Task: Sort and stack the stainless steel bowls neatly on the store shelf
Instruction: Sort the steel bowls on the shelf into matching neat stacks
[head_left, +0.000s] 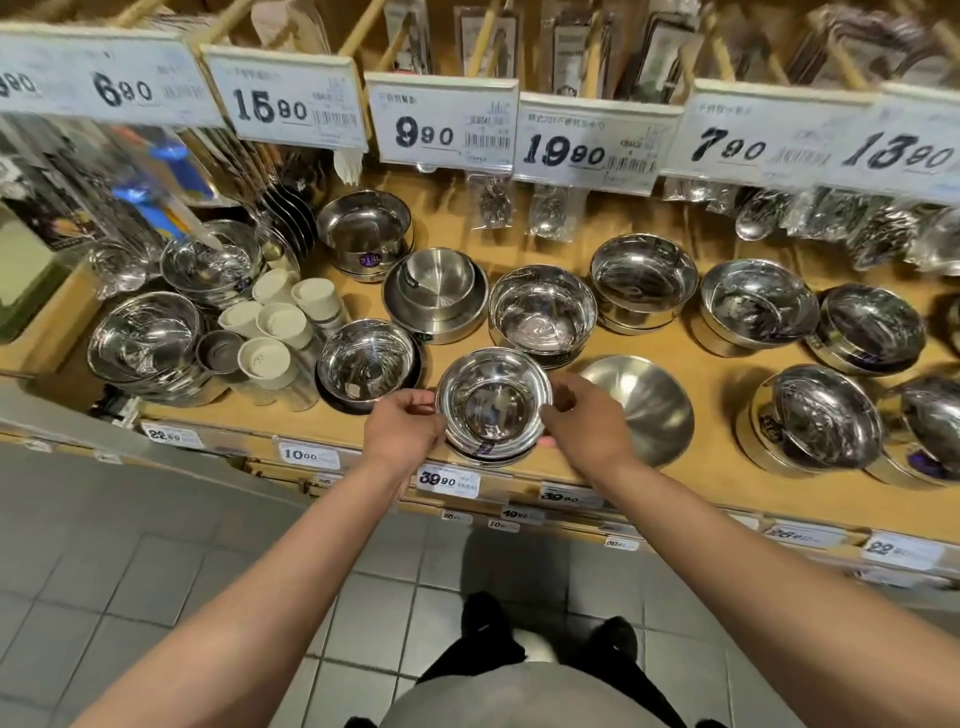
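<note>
Small shiny stainless steel bowl stack (493, 410) sits at the wooden shelf (701, 364) front edge, left hand (402, 428) and right hand (584, 421) each pinching its rim. Risk: slick rims slip (stack overhangs edge?), toppling against tilted matte steel bowl (644, 408) just beside.

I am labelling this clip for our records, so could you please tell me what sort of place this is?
Most likely a shop's kitchenware aisle: hanging price cards, a wooden shelf of steel bowl stacks, and shelf-edge price labels.

Head camera looks steeply down, close over the shelf (691, 358).
</note>
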